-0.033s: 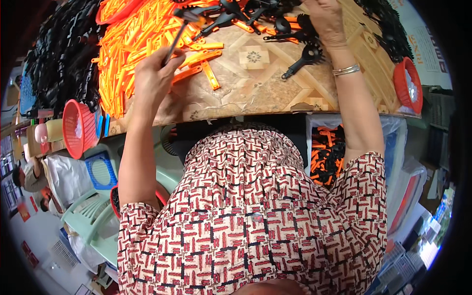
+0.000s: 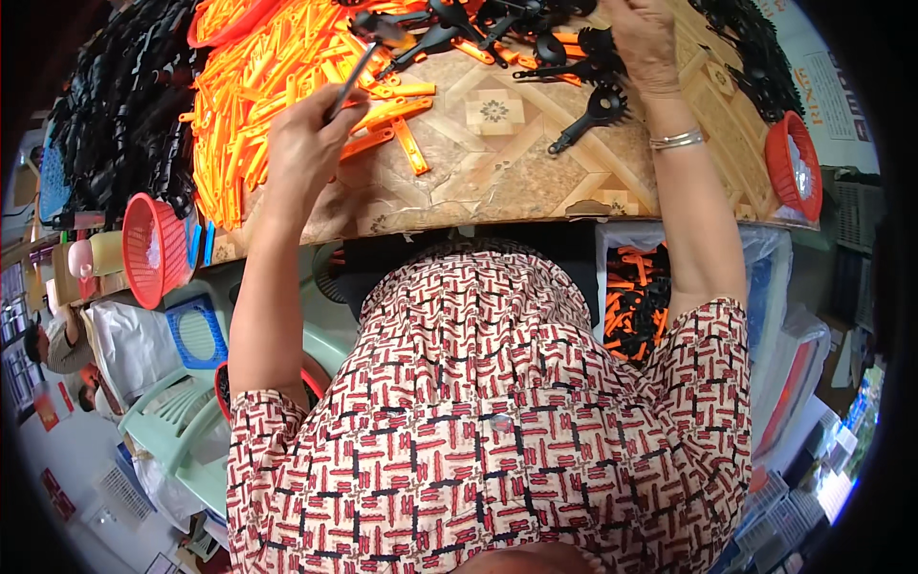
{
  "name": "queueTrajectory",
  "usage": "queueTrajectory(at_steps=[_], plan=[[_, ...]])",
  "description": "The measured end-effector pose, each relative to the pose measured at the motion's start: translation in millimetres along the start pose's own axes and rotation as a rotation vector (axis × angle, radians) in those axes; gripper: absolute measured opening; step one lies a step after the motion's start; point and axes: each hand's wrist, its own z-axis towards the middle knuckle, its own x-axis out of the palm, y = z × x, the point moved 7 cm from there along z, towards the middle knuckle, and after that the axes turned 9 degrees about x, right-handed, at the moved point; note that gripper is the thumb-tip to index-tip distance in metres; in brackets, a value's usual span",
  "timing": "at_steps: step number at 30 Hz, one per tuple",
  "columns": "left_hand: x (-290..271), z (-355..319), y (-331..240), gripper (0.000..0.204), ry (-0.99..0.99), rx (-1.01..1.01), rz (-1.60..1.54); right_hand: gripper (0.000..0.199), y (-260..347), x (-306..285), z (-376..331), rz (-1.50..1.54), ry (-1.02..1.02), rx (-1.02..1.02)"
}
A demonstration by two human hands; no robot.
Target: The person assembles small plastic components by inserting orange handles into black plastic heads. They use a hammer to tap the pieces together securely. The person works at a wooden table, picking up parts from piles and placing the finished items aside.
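Left hand [image 2: 308,139] grips a dark rod [image 2: 355,78], orange strips [image 2: 273,77] beside it, apparently for easy reach; right hand [image 2: 643,46], grip unclear.

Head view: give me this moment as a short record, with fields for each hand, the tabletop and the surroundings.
Left hand: closed around a slim dark rod, far end blurred
Right hand: raised near the top edge; grip unclear
Tabletop: heap of orange pieces on the left, black utensil heads toward the top
Nearest the right hand: black utensil heads
Table ends: red basket left, another red basket right
Below table edge, right: mixed orange and black pieces
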Motion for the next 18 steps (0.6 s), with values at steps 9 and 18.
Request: queueTrajectory(at_steps=[9, 18], plan=[[46, 41, -28, 0.023, 0.111, 0.396, 0.536, 0.021, 68, -23, -119, -0.276, 0.344, 0.097], [51, 47, -42, 0.026, 0.102, 0.657, 0.652, 0.012, 52, -7, -242, 0.428, 0.203, 0.782]])
